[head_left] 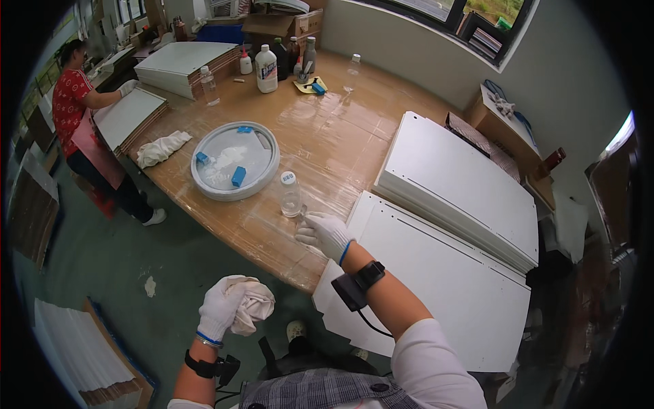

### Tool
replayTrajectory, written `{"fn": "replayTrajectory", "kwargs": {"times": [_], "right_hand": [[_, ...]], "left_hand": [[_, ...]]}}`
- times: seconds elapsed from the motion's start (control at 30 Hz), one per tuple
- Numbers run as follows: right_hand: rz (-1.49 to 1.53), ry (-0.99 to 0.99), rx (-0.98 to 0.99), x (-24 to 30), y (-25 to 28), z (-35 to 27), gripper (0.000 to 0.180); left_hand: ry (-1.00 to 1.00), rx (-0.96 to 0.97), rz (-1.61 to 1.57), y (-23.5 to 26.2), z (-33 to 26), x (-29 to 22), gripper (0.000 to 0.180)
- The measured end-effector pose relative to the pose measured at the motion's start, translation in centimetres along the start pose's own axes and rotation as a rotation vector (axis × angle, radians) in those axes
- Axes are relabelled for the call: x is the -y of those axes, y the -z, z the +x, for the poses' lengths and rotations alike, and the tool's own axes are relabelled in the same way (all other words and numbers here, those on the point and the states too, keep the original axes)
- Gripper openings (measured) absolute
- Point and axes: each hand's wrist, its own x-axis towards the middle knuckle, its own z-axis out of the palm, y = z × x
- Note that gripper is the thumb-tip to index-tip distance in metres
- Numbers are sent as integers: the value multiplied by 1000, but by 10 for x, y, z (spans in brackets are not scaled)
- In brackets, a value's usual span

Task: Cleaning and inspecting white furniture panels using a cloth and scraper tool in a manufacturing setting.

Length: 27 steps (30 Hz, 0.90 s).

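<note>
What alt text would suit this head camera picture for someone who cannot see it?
A person's gloved right hand reaches a small clear bottle on a wooden table, while the left hand grips a white cloth. White panels lie alongside.

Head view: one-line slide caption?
Gloved right hand reaches the small clear bottle on the table; left hand grips a white rag.

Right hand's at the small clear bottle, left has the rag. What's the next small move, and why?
Probably close the right hand on the small clear bottle and lift it toward the rag: the fingers only touch its base, and the left hand holds the rag bunched off the table.
</note>
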Motion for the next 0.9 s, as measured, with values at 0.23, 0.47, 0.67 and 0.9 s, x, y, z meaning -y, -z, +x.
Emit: {"fn": "replayTrajectory", "kwargs": {"times": [0.23,0.47,0.67,0.9], "right_hand": [[-1414,630,-653,-19,144,-127,42],[-1876,688,-900,-82,238,-206,54],[-1767,713,-882,-77,230,-203,55],[-1769,724,-900,-80,239,-201,54]], "left_hand": [[-210,180,175,-96,67,-42,48],[-687,102,423,-253,151,-109,29],[-597,278,1233,-282,199,-77,26],[-848,396,1355,-207,107,-44,17]]}}
